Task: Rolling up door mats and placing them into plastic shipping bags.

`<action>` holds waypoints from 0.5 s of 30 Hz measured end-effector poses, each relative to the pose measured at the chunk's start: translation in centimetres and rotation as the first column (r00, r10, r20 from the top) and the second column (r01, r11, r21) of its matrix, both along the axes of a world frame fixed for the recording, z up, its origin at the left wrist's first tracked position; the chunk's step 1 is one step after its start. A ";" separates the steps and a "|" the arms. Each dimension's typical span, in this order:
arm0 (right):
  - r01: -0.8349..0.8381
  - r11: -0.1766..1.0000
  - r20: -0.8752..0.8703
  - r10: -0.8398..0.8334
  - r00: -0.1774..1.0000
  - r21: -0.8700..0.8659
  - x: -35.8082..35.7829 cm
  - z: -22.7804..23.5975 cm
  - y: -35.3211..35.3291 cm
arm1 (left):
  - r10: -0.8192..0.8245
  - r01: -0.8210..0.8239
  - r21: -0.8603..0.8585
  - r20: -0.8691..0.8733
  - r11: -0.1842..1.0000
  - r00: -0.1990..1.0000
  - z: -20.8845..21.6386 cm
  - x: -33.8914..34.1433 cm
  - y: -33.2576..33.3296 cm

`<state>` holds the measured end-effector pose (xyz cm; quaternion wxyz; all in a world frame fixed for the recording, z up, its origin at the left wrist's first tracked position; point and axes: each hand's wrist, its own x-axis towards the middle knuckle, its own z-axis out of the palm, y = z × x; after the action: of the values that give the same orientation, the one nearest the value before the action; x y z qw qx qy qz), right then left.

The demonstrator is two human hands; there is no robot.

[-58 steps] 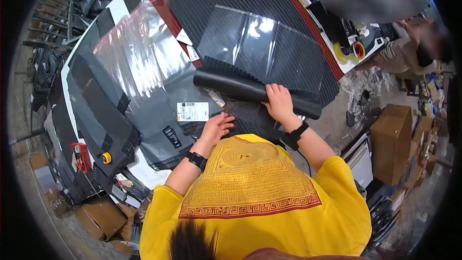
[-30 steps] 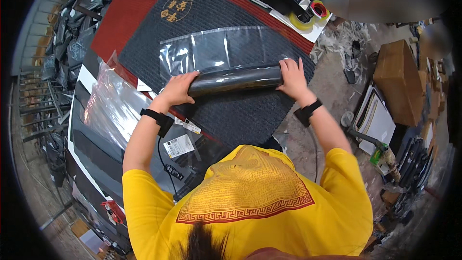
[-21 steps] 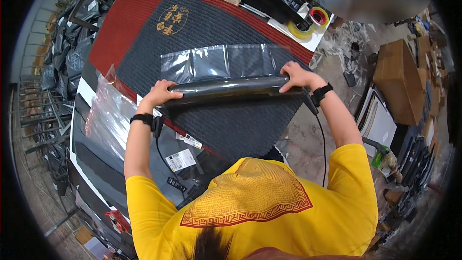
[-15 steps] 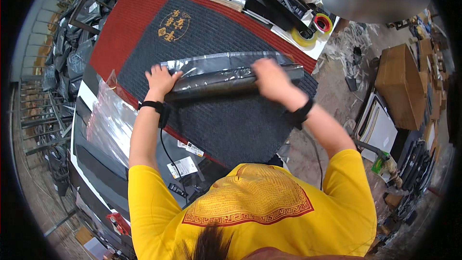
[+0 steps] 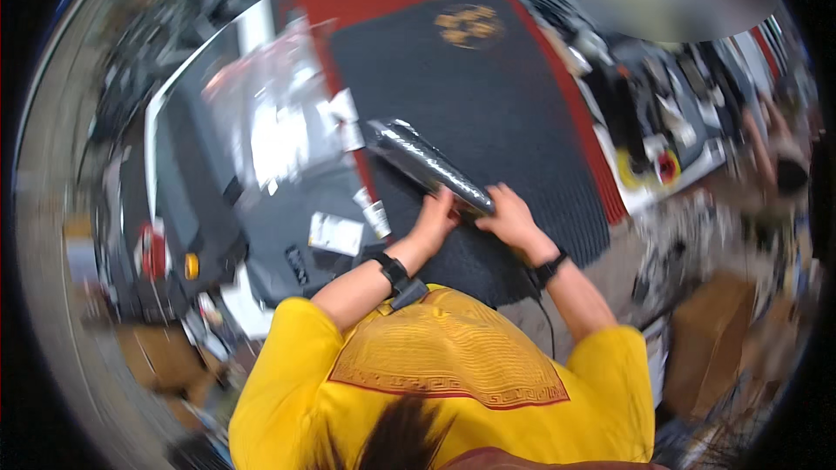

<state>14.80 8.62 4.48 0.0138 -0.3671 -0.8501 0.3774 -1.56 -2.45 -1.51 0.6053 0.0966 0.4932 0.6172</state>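
A long, narrow black bundle in shiny plastic film (image 5: 429, 161) slants across the dark grey ribbed mat (image 5: 531, 113), its near end toward me. My left hand (image 5: 437, 218) grips its near-left side, thumb on top and the other fingers mostly hidden. On the near-right end my right hand (image 5: 509, 219) is closed, the fingers curled round its edge. What the film covers cannot be made out. The whole picture is smeared by motion.
Clear plastic bags (image 5: 274, 122) lie left of the mat, near a white label (image 5: 336, 234). Tape rolls (image 5: 667, 167) sit at the table's right side. A cardboard box (image 5: 710, 339) stands lower right. Another person's arm (image 5: 759, 148) shows at far right.
The bundle has turned from lying crosswise to slanting toward me. My hands have drawn together at its near end. The view has swung left, and the surroundings have shifted.
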 end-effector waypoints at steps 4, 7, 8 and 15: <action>0.002 0.547 -0.123 -0.192 0.974 -0.837 1.1 2.4 -6.1 | 0.058 -0.077 0.073 0.224 0.994 0.973 4.7 0.5 -7.2; 0.017 0.406 -0.117 -0.302 0.946 -0.914 -1.2 6.0 -11.1 | 0.150 -0.174 0.120 0.187 0.977 0.971 8.0 -2.0 -11.1; 0.003 0.413 -0.118 -0.265 0.957 -0.911 -2.5 6.0 -12.1 | 0.135 -0.162 0.123 0.203 0.979 0.970 8.8 -3.4 -12.6; 0.004 0.428 -0.125 -0.273 0.954 -0.904 -12.8 7.3 -22.3 | -0.151 0.166 0.300 -0.072 0.939 0.986 8.1 -15.2 -25.2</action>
<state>2.00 -13.68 11.74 -0.0428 -0.3363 -0.4787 0.8099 -16.72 -27.66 6.61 0.6189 0.2433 0.3969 0.6326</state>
